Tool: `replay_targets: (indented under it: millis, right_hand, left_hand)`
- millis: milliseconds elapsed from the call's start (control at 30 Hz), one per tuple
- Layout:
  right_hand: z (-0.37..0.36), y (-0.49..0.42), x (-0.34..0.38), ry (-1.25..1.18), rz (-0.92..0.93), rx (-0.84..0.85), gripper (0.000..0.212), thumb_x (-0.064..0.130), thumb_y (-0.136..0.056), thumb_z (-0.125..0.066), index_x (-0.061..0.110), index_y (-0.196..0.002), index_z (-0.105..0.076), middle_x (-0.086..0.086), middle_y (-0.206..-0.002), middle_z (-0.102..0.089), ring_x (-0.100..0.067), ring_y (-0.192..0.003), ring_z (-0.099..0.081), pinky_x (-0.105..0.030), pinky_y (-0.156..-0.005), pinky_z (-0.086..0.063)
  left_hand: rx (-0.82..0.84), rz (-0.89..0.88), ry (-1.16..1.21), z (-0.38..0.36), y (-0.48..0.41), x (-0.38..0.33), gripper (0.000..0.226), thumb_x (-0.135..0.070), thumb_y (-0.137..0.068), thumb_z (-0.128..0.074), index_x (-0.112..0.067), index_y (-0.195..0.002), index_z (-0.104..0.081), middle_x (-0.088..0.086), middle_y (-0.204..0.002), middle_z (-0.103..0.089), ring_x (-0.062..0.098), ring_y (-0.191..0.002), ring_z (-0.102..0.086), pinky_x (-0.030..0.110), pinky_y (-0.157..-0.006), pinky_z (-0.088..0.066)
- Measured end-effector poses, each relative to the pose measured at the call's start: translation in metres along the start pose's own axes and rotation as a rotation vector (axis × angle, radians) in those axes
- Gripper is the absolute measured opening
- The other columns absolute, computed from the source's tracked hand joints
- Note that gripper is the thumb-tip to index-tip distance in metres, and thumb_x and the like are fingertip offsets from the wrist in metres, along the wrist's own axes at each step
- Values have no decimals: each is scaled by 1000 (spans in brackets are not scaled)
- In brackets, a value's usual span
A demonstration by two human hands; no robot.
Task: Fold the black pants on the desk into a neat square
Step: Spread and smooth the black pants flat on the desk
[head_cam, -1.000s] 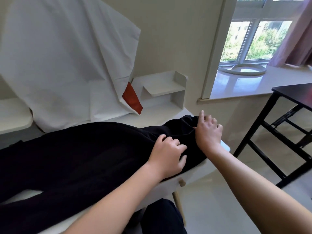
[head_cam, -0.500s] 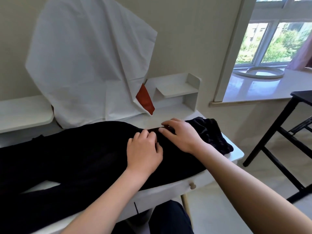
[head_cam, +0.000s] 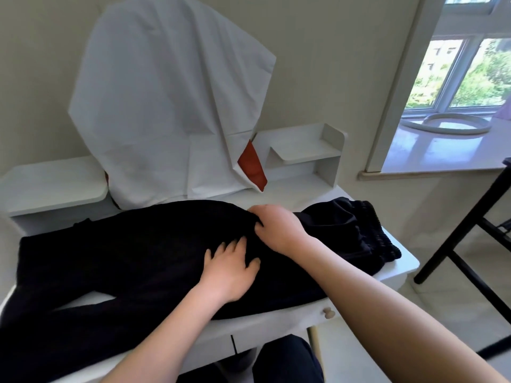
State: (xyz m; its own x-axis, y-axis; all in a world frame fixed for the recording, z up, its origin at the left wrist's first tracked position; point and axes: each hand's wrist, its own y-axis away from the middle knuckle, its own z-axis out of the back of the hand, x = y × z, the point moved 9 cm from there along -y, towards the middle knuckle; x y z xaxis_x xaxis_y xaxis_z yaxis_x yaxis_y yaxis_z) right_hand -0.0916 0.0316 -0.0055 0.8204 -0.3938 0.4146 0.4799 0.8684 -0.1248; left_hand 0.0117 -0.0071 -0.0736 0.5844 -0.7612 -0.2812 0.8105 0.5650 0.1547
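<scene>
Two bare hands are on the pair of long black pants [head_cam: 124, 258], which lie stretched across the white desk [head_cam: 398, 272]. Their gathered elastic waistband [head_cam: 376, 233] is at the right end near the desk's corner, and the legs run off to the left, one trailing over the near edge. The cloth looks soft, limp and fairly light to me. It will likely sag and bunch wherever it is lifted, and it should slide easily on the smooth desktop, so it wants one hand pinning while the other carries. The firmest places to take hold seem to be the thick waistband, the leg ends, or a doubled edge along a fold. The left hand [head_cam: 229, 268] lies flat on the middle of the pants, fingers straight and spread wide, pressing the fabric down and holding nothing. The right hand [head_cam: 279, 228], just beyond it toward the far edge, has its fingers curled in tight and appears to pinch a ridge of the black cloth.
</scene>
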Motion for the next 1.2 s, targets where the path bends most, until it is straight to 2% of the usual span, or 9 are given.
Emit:
replay_targets:
  millis: [167,367,600,767,900,1000,1067,1133,1200]
  right_hand:
    - [47,7,-13,-243,9,-315,32,8,-85,-49,21,-111,-63,0,-104,-67,-19,-96,-59,-34,-80,-47]
    - [48,26,-23,-260,102,-277,29,4,-81,-53,20,-102,-65,6,-96,-67,-14,-90,-60,-32,-79,-48]
    - [65,33,-31,-311,142,-315,28,0,-81,-53,17,-99,-66,7,-93,-66,-12,-88,-60,-33,-81,-49]
    - [45,33,-26,-256,187,-200,27,2,-83,-55,17,-101,-68,10,-97,-63,-12,-93,-60,-32,-85,-49]
    - [23,35,-21,-204,216,-92,24,6,-79,-55,20,-90,-71,13,-97,-60,-9,-91,-60,-28,-83,-50]
    - [9,33,-23,-204,173,-55,23,2,-79,-59,19,-84,-73,16,-94,-55,-6,-87,-56,-21,-77,-44]
    - [7,32,-26,-200,147,-71,23,1,-80,-60,19,-84,-74,18,-92,-53,-7,-90,-53,-18,-77,-40]
    - [6,30,-27,-198,131,-83,24,2,-79,-60,21,-83,-73,17,-90,-56,-10,-93,-53,-22,-80,-43]
    - [4,29,-24,-154,105,-54,22,11,-75,-56,25,-82,-71,13,-89,-59,-12,-92,-51,-33,-86,-45]
  left_hand:
    - [89,-10,35,-5,-17,4,68,-60,-96,-27,-33,-155,-10,-4,-164,-8,24,-151,-1,57,-117,1]
    - [59,-31,5,-8,-49,-7,66,-64,-93,-27,-33,-152,-22,-2,-162,-15,26,-150,3,62,-115,6]
    - [54,-91,-90,-5,-60,-9,80,-75,-85,-34,-37,-153,-14,-2,-164,4,26,-149,16,67,-110,12]
    - [112,-64,-102,-5,-59,-3,89,-86,-75,-33,-44,-151,-15,-1,-163,-13,33,-149,0,68,-110,12]
    - [58,-72,-166,1,-48,-4,72,-78,-85,-26,-46,-149,-20,-7,-158,-28,27,-146,-21,61,-113,-14]
    - [48,-74,-162,4,-36,4,61,-67,-93,-23,-42,-149,-24,-5,-156,-32,25,-145,-24,60,-114,-10]
    - [68,-62,-179,4,-31,14,63,-66,-94,-21,-34,-148,-32,1,-153,-39,26,-143,-28,58,-116,-6]
    - [62,-61,-209,8,-23,26,65,-64,-95,-22,-26,-143,-43,5,-146,-46,26,-139,-33,55,-117,-11]
    - [-35,-95,-187,20,-12,32,54,-56,-97,-31,-24,-134,-54,1,-136,-55,22,-131,-44,48,-113,-26]
